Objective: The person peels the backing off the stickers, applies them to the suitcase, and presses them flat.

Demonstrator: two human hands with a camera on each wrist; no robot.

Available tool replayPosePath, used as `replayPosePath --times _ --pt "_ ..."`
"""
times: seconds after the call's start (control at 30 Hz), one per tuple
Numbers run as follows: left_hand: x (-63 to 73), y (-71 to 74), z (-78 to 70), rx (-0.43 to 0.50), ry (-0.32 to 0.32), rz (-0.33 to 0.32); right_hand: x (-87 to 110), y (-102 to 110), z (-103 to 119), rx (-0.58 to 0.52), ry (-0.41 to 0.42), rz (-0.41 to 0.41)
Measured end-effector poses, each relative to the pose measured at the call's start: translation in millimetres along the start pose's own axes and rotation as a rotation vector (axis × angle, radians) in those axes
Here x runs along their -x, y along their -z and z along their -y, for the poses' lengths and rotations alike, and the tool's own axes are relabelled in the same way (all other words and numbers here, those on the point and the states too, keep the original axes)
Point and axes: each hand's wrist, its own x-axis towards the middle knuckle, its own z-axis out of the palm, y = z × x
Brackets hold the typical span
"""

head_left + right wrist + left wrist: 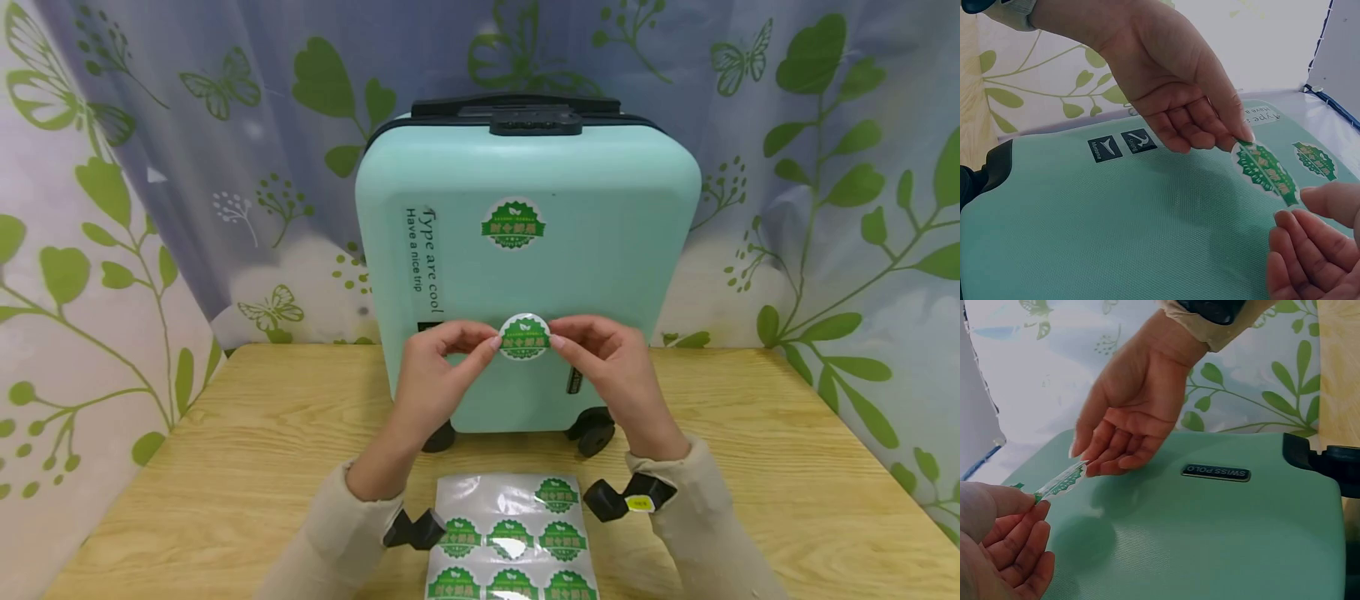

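A round green-and-white sticker (524,337) is held between both hands in front of a mint-green suitcase (600,250). My left hand (433,379) pinches its left edge between thumb and forefinger, while my right hand (618,375) pinches the right edge the same way. In the right wrist view the sticker (1266,174) stands tilted, a little off the suitcase shell. Higher up on the suitcase front, a matching sticker (513,223) is stuck flat. On the table below lies a sheet of the same stickers (487,497), its upper row partly bare.
The suitcase stands upright on black wheels (595,433) on a wooden table (300,442). Printed lettering (422,258) runs down its left side. A leaf-patterned curtain (247,167) hangs behind. Black wrist devices (630,497) sit at both sleeves.
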Motion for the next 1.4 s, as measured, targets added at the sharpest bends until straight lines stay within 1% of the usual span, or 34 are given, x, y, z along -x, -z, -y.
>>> replayPosePath --times 0.17,0.23,0.33,0.43,0.6,0.8,0.97,1.17,1.4 --pt "-2.1 2.6 0.2 -0.007 -0.020 -0.028 -2.0 -6 -3 0.001 0.023 -0.033" --pt "-3.2 3.1 0.3 -0.012 -0.025 -0.040 -2.7 -9 -3 -0.016 0.034 -0.049" --pt "-4.9 3.0 0.9 -0.020 -0.032 -0.060 -2.8 -12 0 -0.027 0.036 -0.090" --pt "-6.7 2.5 1.0 -0.035 -0.036 -0.083 -3.0 -16 2 -0.013 0.044 -0.143" --pt "-9.8 1.4 -0.9 -0.087 -0.055 -0.137 -5.8 -20 4 0.018 0.066 -0.209" --pt "-11.9 -1.7 -6.0 -0.166 -0.111 -0.199 -8.8 -23 5 0.031 0.110 -0.260" --pt "-13.6 -4.5 -6.3 -0.217 -0.159 -0.253 -12.2 -27 9 0.051 0.143 -0.300" --pt "-18.0 -4.8 -7.3 -0.220 -0.212 -0.292 -16.1 -32 13 0.037 0.169 -0.321" --pt "-22.5 -4.4 -11.6 -0.194 -0.197 -0.311 -19.6 -34 16 0.048 0.193 -0.344"
